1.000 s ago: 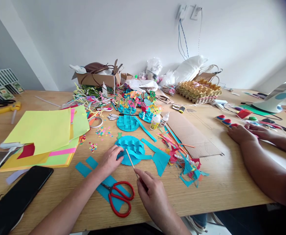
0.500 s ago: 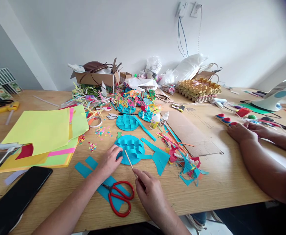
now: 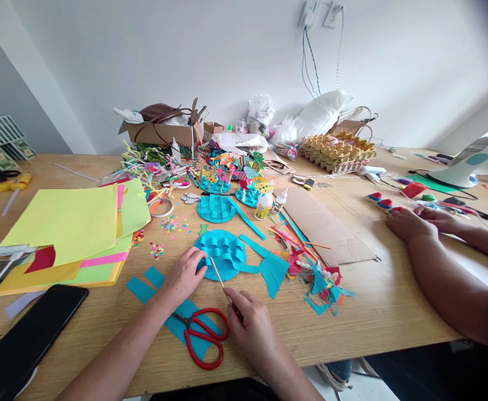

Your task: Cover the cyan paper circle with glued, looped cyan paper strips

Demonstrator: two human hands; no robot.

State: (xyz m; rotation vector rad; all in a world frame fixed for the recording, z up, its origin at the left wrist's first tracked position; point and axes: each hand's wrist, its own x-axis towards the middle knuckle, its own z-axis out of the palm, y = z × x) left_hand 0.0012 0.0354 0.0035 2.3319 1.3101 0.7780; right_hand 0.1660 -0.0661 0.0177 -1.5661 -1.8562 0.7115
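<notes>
A round blue paper disc (image 3: 222, 273) lies flat on the table with wavy blue paper strips raised across it. My left hand (image 3: 185, 274) is at the disc's left edge, its fingers closed on the left end of the lowest blue paper strip (image 3: 250, 268); the fingertips partly hide that end. My right hand (image 3: 252, 323) grips a thin wooden stick (image 3: 217, 272), whose tip touches or almost touches the strip near my left fingers. Red-handled scissors (image 3: 206, 334) lie between my forearms on cut blue strips (image 3: 141, 291).
Blue paper scraps (image 3: 274, 273), glue bottles (image 3: 264, 206) and cardboard (image 3: 323, 234) lie beyond and to the right. Coloured paper sheets (image 3: 60, 223) and a black phone (image 3: 35, 328) are at left. Another person's hands (image 3: 410, 225) rest at right by a red-and-blue piece.
The stick's tip has shifted very slightly left along the strip, with my right hand. My left hand stays at the disc's edge. The whole view has drifted a little.
</notes>
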